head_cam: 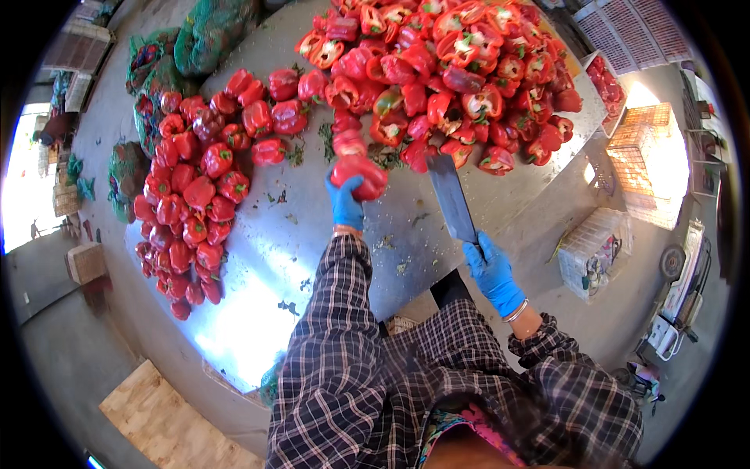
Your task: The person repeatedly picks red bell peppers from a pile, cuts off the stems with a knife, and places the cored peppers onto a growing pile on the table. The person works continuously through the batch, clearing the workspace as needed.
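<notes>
My left hand (347, 202), in a blue glove, holds a red bell pepper (358, 177) over the metal table (387, 246). My right hand (495, 274), gloved too, grips the handle of a wide-bladed knife (451, 196), its blade pointing away from me. Beyond the blade lies a large heap of cut red bell peppers (480, 102), many showing pale cores and seeds. Whole red bell peppers (198, 193) spread along the table's left side. Scraps of green leaf lie on the metal between the two groups.
Green mesh sacks (214, 35) stand past the table's far left edge. At right on the floor are an orange plastic crate (638, 140), a pale crate (592, 252) and a wheeled cart (679, 281). A wooden board (170, 422) lies at lower left.
</notes>
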A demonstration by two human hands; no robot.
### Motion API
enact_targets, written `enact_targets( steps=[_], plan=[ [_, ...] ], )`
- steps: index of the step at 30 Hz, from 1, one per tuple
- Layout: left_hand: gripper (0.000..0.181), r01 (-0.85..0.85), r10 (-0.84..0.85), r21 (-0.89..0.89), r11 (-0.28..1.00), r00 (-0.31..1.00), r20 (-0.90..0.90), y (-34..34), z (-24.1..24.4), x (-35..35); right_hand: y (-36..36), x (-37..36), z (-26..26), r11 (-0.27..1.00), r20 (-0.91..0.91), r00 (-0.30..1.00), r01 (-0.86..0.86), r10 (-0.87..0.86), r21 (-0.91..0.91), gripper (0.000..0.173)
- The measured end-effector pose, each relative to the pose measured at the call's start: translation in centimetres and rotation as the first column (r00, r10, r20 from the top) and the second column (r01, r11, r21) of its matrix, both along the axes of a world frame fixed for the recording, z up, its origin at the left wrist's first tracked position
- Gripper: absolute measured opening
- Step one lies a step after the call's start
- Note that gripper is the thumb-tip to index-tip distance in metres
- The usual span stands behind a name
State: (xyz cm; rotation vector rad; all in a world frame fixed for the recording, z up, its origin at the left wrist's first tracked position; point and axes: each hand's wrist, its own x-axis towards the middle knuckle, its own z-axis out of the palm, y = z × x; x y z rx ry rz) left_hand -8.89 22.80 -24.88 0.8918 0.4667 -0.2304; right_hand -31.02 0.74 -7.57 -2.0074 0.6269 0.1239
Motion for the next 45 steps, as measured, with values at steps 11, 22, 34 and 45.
enact_targets(
  steps=[11,22,34,45],
  plan=[
    [0.089,0.069,-0.159,0.277,0.958,0.935,0.317,-7.7,22.6,8.7,-11.0,29.6,3.4,0.789,0.146,0.986,0.15,-0.077,-0.595,0.034],
    [0.097,0.008,-0.101,0.882,0.471,0.994,0.045,11.9,-2.1,7.3,-8.0,16.9,-1.8,0.988,0.146,0.979,0.129,-0.141,0.09,0.029],
    [0.085,0.09,-0.143,0.788,0.609,0.99,-0.003,16.9,-7.4,17.8,-0.8,3.1,-10.5,0.936,-0.244,0.958,0.215,-0.148,0.278,0.032],
    [0.06,0.235,-0.146,-0.216,0.948,0.92,0.363,-4.7,10.0,17.3,1.5,20.4,3.0,0.919,0.542,0.797,-0.043,0.268,-0.392,0.033]
  ],
)
